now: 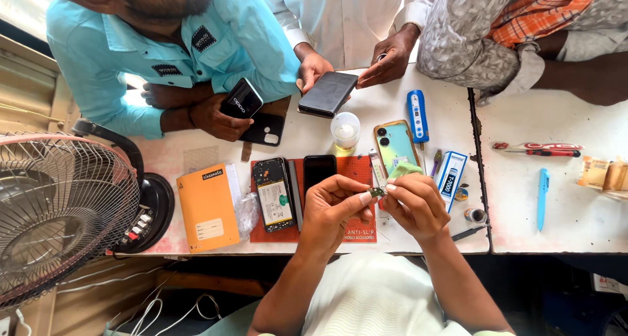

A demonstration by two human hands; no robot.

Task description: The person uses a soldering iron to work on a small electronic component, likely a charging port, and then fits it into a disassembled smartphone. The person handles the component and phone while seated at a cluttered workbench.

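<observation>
Head view, looking down over the desk (418, 238). Left hand (333, 208) and right hand (413, 204) meet above the near edge of the red mat (356, 172). Between their fingertips sits a small dark component (377, 192), apparently a tiny circuit part; detail too small to resolve. Left hand: thumb and forefinger closed narrow on the component's left end. Right hand: fingertips pinched at its right end, touching it; a pale green cloth or pad (404, 170) shows just beyond that hand, and I cannot tell whether the hand holds it.

Key relation: the component's long axis runs roughly left to right, bridging the two hands, so each hand meets one end. Neither is clearly nearer; both are in contact.

Surroundings: opened phone with exposed back (275, 193) lies on the mat to the left, a dark phone (318, 169) beside it. Orange notebook (207, 207) farther left. Phone in a green case (394, 144) and a blue tool (417, 116) lie on the far side, a small cup (345, 130) near them. Other people's hands hold phones at the far edge. Fan (59, 212) at far left.
</observation>
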